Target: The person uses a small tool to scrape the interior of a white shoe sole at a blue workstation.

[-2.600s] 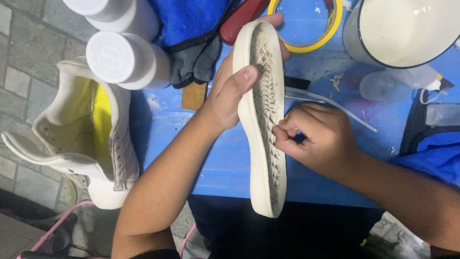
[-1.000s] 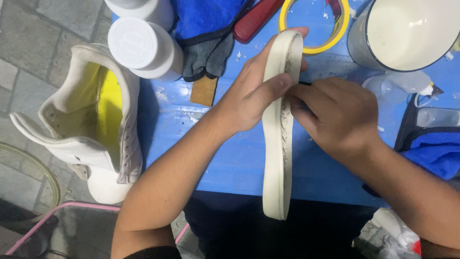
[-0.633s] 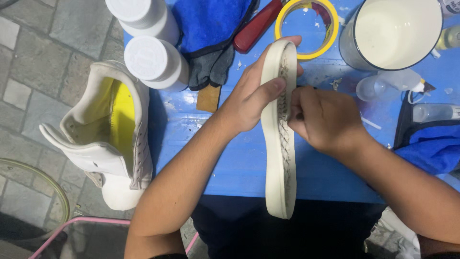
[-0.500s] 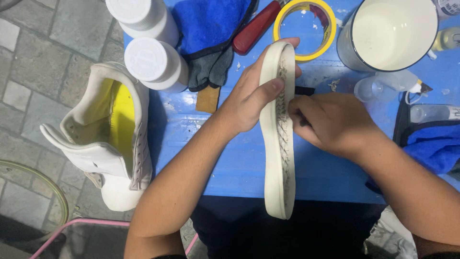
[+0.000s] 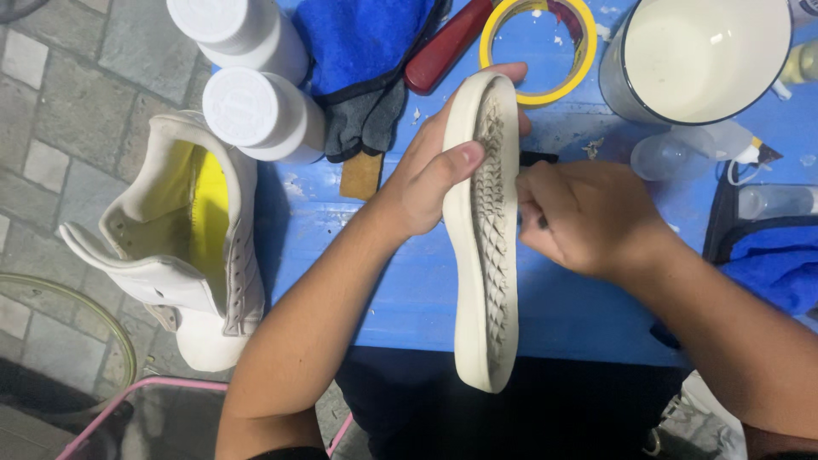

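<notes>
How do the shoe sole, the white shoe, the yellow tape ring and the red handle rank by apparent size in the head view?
1. White shoe and shoe sole: alike; the sole is nearer the camera, so unsure.
2. Yellow tape ring.
3. Red handle, partly hidden.

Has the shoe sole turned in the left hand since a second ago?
Yes. The sole has rotated in the left hand; its tread faces up more, against the blue table.

bottles: two white capped (image 5: 256, 106) (image 5: 230, 30) | upper left, table edge
</notes>
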